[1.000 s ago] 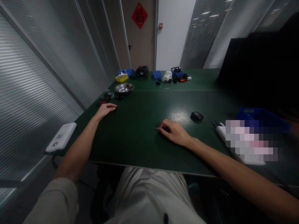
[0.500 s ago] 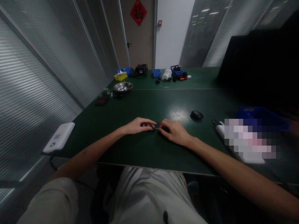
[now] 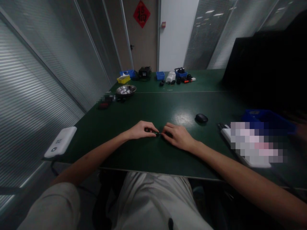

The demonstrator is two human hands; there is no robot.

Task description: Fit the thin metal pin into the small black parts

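Observation:
Both hands rest close together over the near middle of the green table [image 3: 144,110]. My left hand [image 3: 142,130] is closed, its thumb and fingertips pinching a small dark object [image 3: 157,133] too tiny to make out. My right hand [image 3: 177,135] is closed too, with thumb and forefinger pressed together at the right end of a thin, light piece that spans the small gap between the hands. What lies under the right fingers is hidden. A black mouse [image 3: 201,118] sits beyond my right hand.
At the left edge is a white device [image 3: 61,141]. A metal bowl [image 3: 126,90], a yellow tray [image 3: 123,79] and a small blue basket [image 3: 160,75] stand farther back. On the right are a blue bin [image 3: 268,121] and a dark monitor [image 3: 259,67].
The fingers of my left hand have come down and closed toward the thumb around the small dark object. My right hand has barely moved.

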